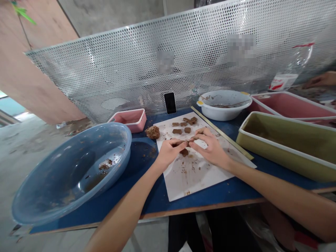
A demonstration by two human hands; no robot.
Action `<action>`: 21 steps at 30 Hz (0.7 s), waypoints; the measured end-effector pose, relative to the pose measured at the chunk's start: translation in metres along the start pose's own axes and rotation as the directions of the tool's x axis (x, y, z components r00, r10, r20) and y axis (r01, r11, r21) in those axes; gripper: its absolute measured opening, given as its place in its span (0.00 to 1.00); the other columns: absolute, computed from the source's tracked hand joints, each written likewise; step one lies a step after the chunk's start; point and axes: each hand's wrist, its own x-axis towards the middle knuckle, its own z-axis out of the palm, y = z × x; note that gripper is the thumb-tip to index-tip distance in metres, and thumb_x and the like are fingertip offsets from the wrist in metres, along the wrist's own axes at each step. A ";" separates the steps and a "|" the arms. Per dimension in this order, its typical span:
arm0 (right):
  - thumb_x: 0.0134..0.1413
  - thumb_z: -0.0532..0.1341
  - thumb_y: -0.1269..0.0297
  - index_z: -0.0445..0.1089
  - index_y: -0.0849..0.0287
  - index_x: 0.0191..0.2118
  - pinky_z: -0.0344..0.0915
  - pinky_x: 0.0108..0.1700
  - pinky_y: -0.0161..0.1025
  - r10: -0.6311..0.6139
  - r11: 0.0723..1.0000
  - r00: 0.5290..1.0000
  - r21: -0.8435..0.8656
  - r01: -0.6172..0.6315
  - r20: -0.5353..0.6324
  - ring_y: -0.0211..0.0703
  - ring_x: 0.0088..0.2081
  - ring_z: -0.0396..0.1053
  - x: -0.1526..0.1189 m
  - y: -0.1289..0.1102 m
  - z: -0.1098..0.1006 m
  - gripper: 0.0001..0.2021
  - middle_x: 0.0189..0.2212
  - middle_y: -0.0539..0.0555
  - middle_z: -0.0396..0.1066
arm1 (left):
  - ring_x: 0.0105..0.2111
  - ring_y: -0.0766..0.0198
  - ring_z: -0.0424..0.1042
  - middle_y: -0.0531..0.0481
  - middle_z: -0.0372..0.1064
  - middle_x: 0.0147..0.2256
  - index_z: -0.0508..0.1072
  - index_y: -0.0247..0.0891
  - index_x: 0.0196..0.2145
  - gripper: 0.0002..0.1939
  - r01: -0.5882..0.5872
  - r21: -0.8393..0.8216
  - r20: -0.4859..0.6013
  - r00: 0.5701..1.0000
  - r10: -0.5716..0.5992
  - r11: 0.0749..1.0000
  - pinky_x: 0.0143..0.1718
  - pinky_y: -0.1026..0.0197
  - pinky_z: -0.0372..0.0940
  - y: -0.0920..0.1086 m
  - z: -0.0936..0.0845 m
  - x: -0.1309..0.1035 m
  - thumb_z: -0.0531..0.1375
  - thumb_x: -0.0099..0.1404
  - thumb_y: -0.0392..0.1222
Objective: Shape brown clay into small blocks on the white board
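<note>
left hand (169, 151) and right hand (210, 149): fingertips pinched around brown piece (180, 143); formed blocks (177, 131) just beyond, apparently done; rough lump (152, 132) beyond left hand, apparently unworked.

Both forearms bare, coming in from the lower edge and converging mid-view. Left forearm (131, 199) slants up and rightward; right forearm (273, 190) enters from the lower right, slanting up and leftward, lying flatter than the left. Left wrist (158, 167) roughly in line with its forearm, same for right wrist (231, 163). Left hand (168, 153) back up, thumb pointing right, fingers curled and partly hidden. Right hand (210, 149) back up, fingers bent and arched, thumb pointing left. Both hands in a pinch grip, thumb tips close together; whether they touch, can't tell.
</note>
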 end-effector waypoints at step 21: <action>0.68 0.67 0.37 0.81 0.52 0.35 0.79 0.51 0.64 0.159 0.985 0.987 -0.078 -0.156 0.030 0.61 0.46 0.80 0.000 0.035 0.025 0.22 0.42 0.61 0.79 | 0.37 0.56 0.71 0.46 0.74 0.37 0.89 0.39 0.47 0.17 -0.252 0.525 0.096 0.967 0.237 0.813 0.45 0.56 0.66 -0.011 -0.032 0.019 0.76 0.60 0.45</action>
